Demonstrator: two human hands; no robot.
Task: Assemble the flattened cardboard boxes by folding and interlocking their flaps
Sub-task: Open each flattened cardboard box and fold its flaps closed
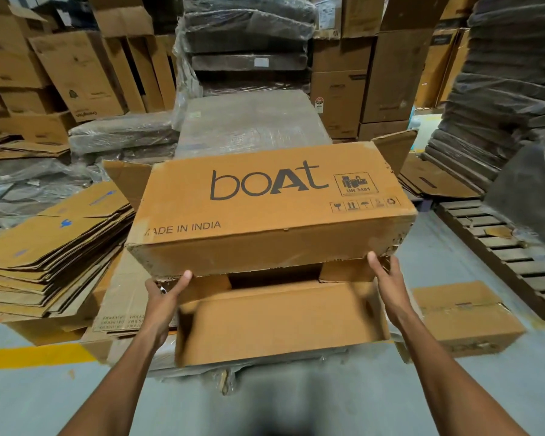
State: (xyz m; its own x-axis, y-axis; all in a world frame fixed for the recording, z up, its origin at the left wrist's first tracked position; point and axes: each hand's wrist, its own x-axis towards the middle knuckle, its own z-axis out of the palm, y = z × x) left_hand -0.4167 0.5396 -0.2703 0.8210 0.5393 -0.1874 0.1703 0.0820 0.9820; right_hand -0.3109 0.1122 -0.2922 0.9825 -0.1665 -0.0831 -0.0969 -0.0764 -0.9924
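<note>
A brown cardboard box printed "boAt" and "MADE IN INDIA" is held up in the middle of the head view, its near end open. One long flap hangs down toward me and two short side flaps are folded partly inward. At the box's far end, flaps stick out left and right. My left hand grips the lower left edge of the open end, thumb against the upper folded flap. My right hand grips the lower right edge, thumb on that same flap.
A stack of flattened boxes lies at the left. A small assembled box sits on the floor at the right, beside a wooden pallet. Wrapped bundles and stacked cartons stand behind. A yellow floor line runs at lower left.
</note>
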